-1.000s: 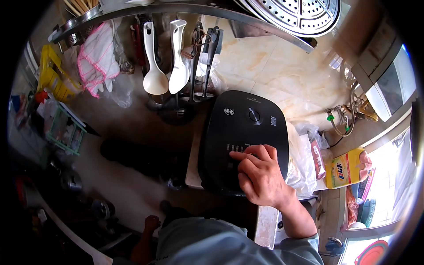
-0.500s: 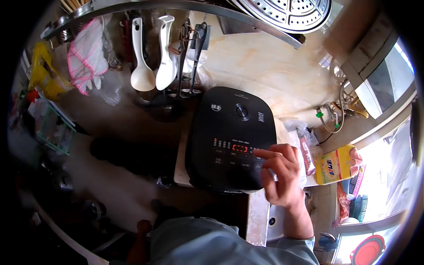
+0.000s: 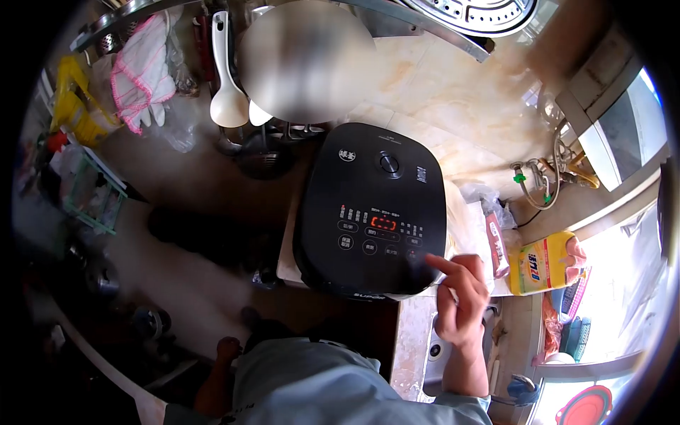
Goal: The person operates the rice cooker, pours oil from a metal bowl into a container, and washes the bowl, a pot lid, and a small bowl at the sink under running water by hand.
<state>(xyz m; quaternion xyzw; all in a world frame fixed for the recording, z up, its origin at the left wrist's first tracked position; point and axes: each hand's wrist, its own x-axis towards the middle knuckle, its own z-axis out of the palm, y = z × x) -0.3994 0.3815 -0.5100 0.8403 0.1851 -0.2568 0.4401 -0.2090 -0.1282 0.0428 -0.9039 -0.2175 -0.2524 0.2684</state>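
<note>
A black rice cooker (image 3: 333,184) stands on a counter, its lid closed and a red display (image 3: 384,224) glowing among the touch keys. Beside the panel's lower right corner is my right hand (image 3: 464,294), its index finger stretched toward the keys and the other fingers loosely curled. It holds nothing; I cannot tell whether the fingertip touches the lid. My left hand (image 3: 228,348) hangs low beside my body, small and dark, its fingers hard to make out.
White spoon (image 3: 228,106) and other utensils hang at the back, partly hidden by a blurred pale round patch (image 3: 304,64). A yellow packet (image 3: 544,263) and a sink (image 3: 443,350) are on the right. A green rack (image 3: 95,202) stands at left.
My right hand has moved down and slightly right, from beside the red display to the panel's lower right corner. More key labels are lit. The pale blurred patch has appeared over the utensils.
</note>
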